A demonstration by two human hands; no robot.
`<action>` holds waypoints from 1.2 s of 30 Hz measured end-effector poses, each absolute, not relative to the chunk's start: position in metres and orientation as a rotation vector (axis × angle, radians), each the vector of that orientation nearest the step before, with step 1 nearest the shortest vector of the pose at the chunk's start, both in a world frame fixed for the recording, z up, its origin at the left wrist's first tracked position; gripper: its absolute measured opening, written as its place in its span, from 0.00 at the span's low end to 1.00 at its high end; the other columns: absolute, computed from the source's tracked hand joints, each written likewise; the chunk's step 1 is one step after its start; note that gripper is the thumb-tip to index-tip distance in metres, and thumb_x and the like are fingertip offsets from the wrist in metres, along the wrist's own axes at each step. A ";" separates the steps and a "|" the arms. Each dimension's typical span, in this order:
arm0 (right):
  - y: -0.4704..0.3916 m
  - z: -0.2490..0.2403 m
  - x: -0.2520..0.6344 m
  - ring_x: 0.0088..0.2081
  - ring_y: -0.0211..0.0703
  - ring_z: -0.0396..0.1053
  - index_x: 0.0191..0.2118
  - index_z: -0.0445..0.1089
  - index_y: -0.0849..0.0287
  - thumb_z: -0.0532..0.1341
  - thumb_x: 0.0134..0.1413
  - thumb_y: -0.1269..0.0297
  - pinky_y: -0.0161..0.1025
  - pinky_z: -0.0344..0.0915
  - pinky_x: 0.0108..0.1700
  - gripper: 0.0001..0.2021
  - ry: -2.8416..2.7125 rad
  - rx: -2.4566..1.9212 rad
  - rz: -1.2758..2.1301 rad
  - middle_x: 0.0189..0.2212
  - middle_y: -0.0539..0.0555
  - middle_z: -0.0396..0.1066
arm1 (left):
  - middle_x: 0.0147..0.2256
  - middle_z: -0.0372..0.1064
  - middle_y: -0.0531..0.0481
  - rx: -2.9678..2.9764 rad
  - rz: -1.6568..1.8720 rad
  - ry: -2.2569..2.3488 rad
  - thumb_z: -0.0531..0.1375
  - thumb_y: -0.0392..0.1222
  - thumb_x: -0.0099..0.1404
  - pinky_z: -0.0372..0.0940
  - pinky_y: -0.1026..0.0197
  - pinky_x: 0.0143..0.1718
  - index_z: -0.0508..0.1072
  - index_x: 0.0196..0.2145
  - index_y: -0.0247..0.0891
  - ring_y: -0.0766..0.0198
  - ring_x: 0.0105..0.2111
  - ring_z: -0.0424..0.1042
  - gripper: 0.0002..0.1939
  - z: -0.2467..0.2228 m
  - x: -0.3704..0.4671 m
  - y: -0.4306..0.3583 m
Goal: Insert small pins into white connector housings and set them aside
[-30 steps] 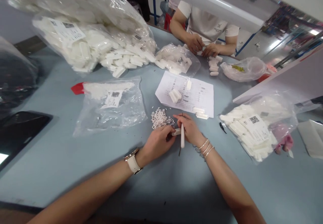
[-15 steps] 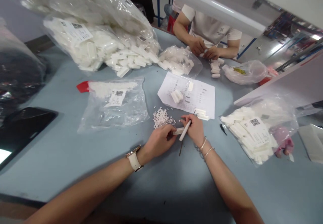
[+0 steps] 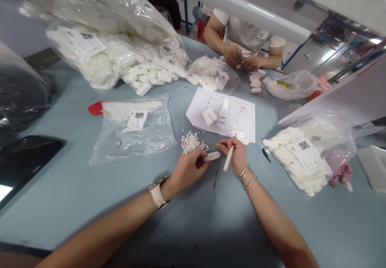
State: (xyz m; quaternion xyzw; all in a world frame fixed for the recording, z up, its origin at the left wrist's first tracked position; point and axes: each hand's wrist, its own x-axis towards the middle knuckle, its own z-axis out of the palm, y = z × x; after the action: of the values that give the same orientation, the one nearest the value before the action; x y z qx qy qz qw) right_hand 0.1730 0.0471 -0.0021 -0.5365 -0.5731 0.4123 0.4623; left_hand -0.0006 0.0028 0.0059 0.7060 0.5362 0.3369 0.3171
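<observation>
My left hand (image 3: 189, 167) is closed, its thumb and fingers pinching a narrow white connector housing (image 3: 212, 156) with rows of small holes facing up. In my right hand (image 3: 237, 153) lies a white-handled pick (image 3: 228, 159), its thin dark point sticking out away from me. The thumb and forefinger of that hand are pressed together just right of the housing, apart from it; whether they hold a small piece is too tiny to tell. Just beyond my left hand is a loose pile of tiny white pegs (image 3: 192, 141). A thin brown stick (image 3: 215, 180) lies between my hands.
A printed sheet (image 3: 196, 117) bears several white housings (image 3: 209, 116). Large clear bags of white parts (image 3: 144, 73) stand at the back left. A flat bag (image 3: 147, 133) lies left, another filled bag (image 3: 301, 159) right. A co-worker's hands (image 3: 243, 60) handle parts opposite.
My right hand has drawn back to the right from the housing, and the pick moved with it. The housing's holed face now shows more fully in my left hand.
</observation>
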 end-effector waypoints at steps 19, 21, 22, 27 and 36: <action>0.027 0.005 0.168 0.31 0.44 0.70 0.18 0.52 0.54 0.63 0.50 0.54 0.46 0.67 0.39 0.21 -1.741 -1.180 1.005 0.22 0.51 0.74 | 0.22 0.69 0.53 1.780 0.878 1.431 0.57 0.40 0.58 0.63 0.64 0.24 0.69 0.32 0.38 0.67 0.20 0.67 0.04 0.009 0.000 0.004; 0.027 0.006 0.167 0.31 0.44 0.72 0.18 0.52 0.55 0.64 0.49 0.52 0.44 0.68 0.36 0.22 -1.668 -1.174 1.113 0.22 0.51 0.73 | 0.22 0.68 0.54 1.796 0.889 1.431 0.57 0.40 0.58 0.63 0.65 0.24 0.69 0.31 0.38 0.68 0.20 0.66 0.04 0.008 0.000 0.003; 0.026 0.006 0.166 0.30 0.44 0.72 0.19 0.51 0.55 0.64 0.47 0.52 0.43 0.68 0.35 0.22 -1.627 -1.169 1.166 0.22 0.51 0.73 | 0.22 0.68 0.54 1.803 0.888 1.434 0.56 0.40 0.58 0.63 0.65 0.24 0.69 0.31 0.39 0.68 0.20 0.66 0.04 0.007 0.000 0.003; 0.026 0.010 0.164 0.29 0.43 0.73 0.20 0.52 0.55 0.66 0.44 0.52 0.40 0.69 0.32 0.21 -1.531 -1.149 1.242 0.24 0.53 0.75 | 0.21 0.67 0.55 1.818 0.877 1.439 0.56 0.39 0.58 0.62 0.65 0.24 0.69 0.32 0.38 0.68 0.21 0.66 0.04 0.005 0.000 0.003; 0.027 0.013 0.165 0.29 0.43 0.73 0.21 0.51 0.55 0.67 0.42 0.52 0.40 0.69 0.33 0.22 -1.486 -1.161 1.397 0.25 0.53 0.74 | 0.22 0.67 0.54 1.870 0.895 1.432 0.56 0.38 0.58 0.61 0.65 0.24 0.69 0.32 0.38 0.67 0.22 0.66 0.04 0.003 0.000 0.003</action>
State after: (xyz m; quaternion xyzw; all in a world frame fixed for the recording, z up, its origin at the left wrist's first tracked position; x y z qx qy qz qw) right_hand 0.1648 0.0265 0.0129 -0.4560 -0.5838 0.5490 0.3871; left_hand -0.0001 0.0034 0.0029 0.7065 0.5411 0.3383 0.3061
